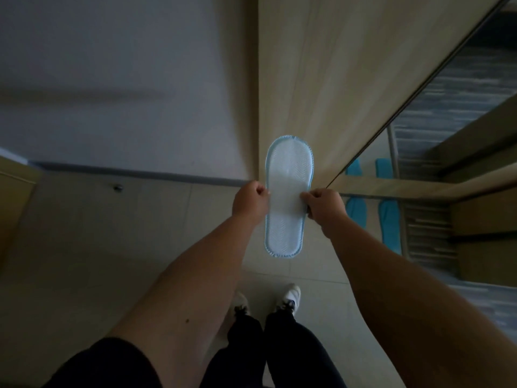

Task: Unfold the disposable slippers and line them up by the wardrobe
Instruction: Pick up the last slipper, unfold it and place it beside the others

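Both hands are pinching one slipper (288,191) at its middle, left hand (249,201) on the left edge, right hand (324,205) on the right. It's held up flat, sole facing the camera, right in front of the wardrobe (349,79), above the floor (112,247).

Both bare arms reach forward and slightly inward, elbows low. The left hand (249,201) is curled, thumb and fingers pinched on the slipper (286,197) at its left edge; the right hand (324,204) pinches the right edge (knuckles up). Dark sleeves cover the upper arms.
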A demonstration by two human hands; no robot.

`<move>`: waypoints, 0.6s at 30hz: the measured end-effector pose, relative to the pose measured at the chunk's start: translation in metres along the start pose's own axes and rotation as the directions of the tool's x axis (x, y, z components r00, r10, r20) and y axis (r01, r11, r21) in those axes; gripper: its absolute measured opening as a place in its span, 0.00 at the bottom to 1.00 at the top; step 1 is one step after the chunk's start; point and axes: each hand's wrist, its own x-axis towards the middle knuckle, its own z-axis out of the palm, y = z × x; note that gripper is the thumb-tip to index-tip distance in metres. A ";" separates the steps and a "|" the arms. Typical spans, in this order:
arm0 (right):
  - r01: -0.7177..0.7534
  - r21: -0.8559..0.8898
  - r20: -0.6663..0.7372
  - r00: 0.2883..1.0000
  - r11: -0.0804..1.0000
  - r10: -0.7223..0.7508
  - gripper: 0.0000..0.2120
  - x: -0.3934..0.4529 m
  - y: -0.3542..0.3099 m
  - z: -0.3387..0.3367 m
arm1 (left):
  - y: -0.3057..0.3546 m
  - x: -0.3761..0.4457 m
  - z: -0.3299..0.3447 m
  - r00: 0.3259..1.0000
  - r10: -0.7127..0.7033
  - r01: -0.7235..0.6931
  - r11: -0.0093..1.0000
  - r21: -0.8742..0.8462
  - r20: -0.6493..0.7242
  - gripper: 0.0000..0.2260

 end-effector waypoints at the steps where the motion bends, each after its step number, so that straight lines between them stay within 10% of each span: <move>1: -0.004 0.017 0.015 1.000 1.000 0.004 0.09 0.005 0.001 0.006 | -0.005 0.005 0.000 1.000 -0.008 0.008 1.000 -0.006 -0.008 0.06; 18: -0.128 0.087 0.190 0.976 0.988 0.110 0.07 0.080 0.054 0.057 | -0.067 0.066 0.047 0.988 -0.137 0.138 0.990 0.005 -0.078 0.04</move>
